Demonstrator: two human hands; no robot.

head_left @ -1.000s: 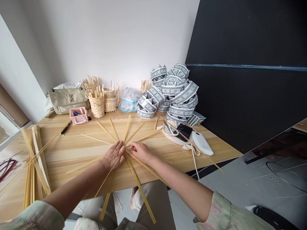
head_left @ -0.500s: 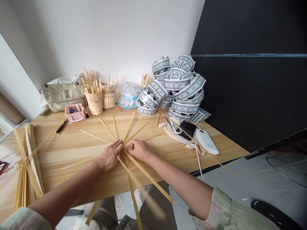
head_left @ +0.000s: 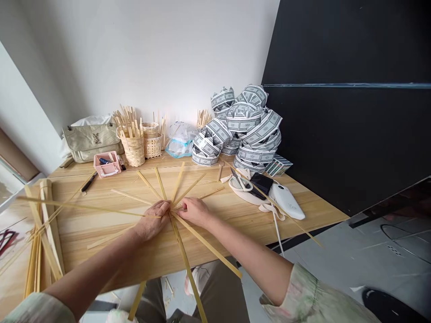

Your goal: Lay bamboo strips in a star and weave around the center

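Observation:
Flat bamboo strips (head_left: 183,255) fan out like spokes from one crossing point on the wooden table (head_left: 101,211). My left hand (head_left: 151,222) presses down on that crossing point, fingers curled over the strips. My right hand (head_left: 195,211) rests just right of it, fingers pinched on the strips where they meet. A thin bamboo sliver (head_left: 84,206) runs from under my left hand out to the far left. Two long strips overhang the table's near edge toward my lap.
A bundle of bamboo strips (head_left: 43,237) lies at the left end. At the back stand small woven baskets (head_left: 134,148), a beige handbag (head_left: 92,141), a pink tray (head_left: 107,163), a plastic bag and a heap of patterned bands (head_left: 249,130). Scissors, phone and a white device (head_left: 286,199) lie right.
The thin sliver has swung from near the front edge round to the left, and now lies almost level across the table. Both hands stay at the crossing point.

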